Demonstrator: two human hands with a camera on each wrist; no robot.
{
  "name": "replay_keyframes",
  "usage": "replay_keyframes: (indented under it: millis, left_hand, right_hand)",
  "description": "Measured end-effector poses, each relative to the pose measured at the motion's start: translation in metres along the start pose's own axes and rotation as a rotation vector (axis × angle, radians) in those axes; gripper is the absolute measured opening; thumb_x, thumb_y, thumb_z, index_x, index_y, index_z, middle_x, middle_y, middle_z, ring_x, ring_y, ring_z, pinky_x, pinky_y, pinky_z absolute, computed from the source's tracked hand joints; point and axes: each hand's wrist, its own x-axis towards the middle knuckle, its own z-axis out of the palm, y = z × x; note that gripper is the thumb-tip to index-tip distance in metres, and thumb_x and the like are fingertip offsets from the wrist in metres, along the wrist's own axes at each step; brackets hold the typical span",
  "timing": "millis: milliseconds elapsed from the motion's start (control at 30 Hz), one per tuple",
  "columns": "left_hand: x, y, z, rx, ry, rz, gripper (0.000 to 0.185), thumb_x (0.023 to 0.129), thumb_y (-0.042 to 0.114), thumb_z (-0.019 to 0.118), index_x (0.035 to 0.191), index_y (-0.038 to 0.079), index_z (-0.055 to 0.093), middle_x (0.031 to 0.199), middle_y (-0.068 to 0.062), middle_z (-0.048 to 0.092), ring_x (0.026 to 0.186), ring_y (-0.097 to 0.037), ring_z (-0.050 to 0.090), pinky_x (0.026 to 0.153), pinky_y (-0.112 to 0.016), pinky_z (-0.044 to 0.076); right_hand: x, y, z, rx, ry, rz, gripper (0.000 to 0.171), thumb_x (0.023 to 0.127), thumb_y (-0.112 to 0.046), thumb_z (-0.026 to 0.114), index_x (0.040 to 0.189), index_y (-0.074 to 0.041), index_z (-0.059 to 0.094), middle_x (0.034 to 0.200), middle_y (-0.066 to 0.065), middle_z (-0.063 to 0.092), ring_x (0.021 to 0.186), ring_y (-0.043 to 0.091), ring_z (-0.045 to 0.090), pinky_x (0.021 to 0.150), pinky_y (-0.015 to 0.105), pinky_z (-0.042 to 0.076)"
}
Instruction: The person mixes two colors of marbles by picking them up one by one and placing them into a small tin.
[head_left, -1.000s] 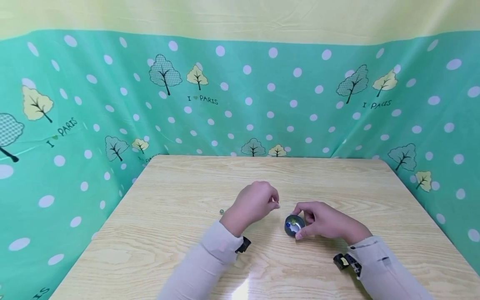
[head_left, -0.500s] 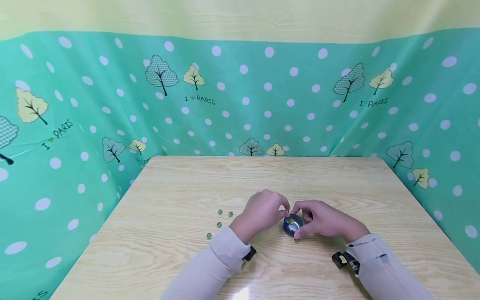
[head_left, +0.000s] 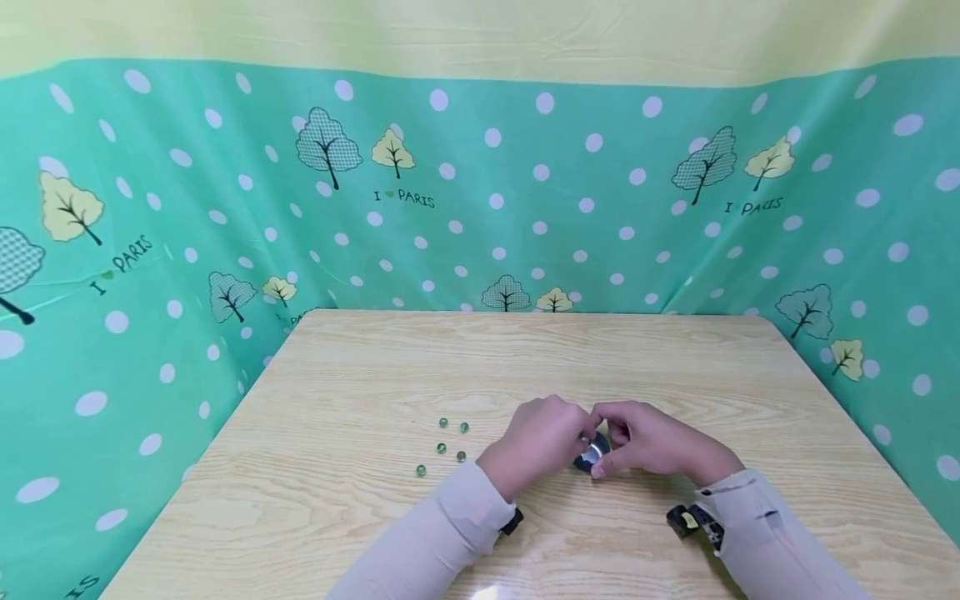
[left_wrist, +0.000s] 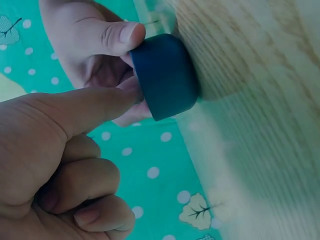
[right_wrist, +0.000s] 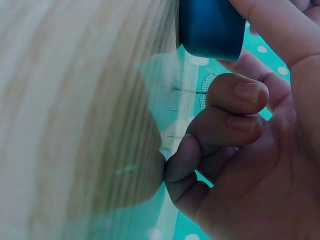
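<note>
A small dark-blue cup (head_left: 594,455) with a shiny inside stands on the wooden table. My right hand (head_left: 651,438) grips its rim from the right between thumb and index finger, the other fingers curled below in the right wrist view. From the left, my left hand (head_left: 542,440) has its fingertips at the cup's mouth. In the left wrist view one finger (left_wrist: 95,105) reaches past the rim of the cup (left_wrist: 170,75) while the others curl into the palm. Its fingertips are hidden, so I cannot tell whether they pinch anything. Several green glass marbles (head_left: 441,448) lie left of the left hand.
The pale wooden table (head_left: 360,358) extends around the hands, its back edge meeting a green dotted curtain (head_left: 540,200). Curtains also hang at both sides. A black wrist camera (head_left: 682,522) sits under the right sleeve.
My left hand has moved right and slightly nearer, its fingertips now at the cup's mouth. More marbles show where its arm covered them. The right hand keeps hold of the cup.
</note>
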Motion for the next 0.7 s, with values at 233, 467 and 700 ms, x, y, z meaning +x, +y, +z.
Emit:
replay_keyframes:
  millis: [233,467,700]
  left_hand:
    - [0.0003,0.0025,0.0022,0.027,-0.029,-0.006,0.011,0.091,0.025,0.079,0.095,0.034,0.083,0.083,0.017,0.073,0.060,-0.001,0.053,0.050,-0.019,0.043]
    - [-0.0003,0.0036,0.0029,0.023,-0.032,-0.011,0.013,0.093,0.023,0.077,0.098,0.034,0.082,0.083,0.016,0.073,0.058,-0.001,0.052,0.048,-0.018,0.042]
    - [-0.0009,0.0039,0.0034,-0.002,-0.050,-0.019,0.011,0.095,0.024,0.076,0.096,0.033,0.083,0.081,0.016,0.071,0.060,-0.002,0.051,0.050,-0.019,0.043]
  right_hand:
    - [0.0000,-0.0002,-0.0008,-0.004,0.006,-0.006,0.038,0.076,-0.040,0.092,0.103,-0.026,0.068,0.069,-0.001,0.046,0.058,0.009,0.042,0.052,0.025,0.038]
    - [-0.0001,-0.0003,-0.0008,0.011,0.005,-0.009,0.039,0.075,-0.038,0.092,0.102,-0.025,0.068,0.070,0.000,0.047,0.059,0.010,0.044,0.052,0.025,0.038]
    - [0.0000,0.0004,0.0001,0.035,0.004,0.001,0.038,0.075,-0.037,0.093,0.102,-0.026,0.068,0.069,0.000,0.047,0.058,0.010,0.044,0.052,0.025,0.038]
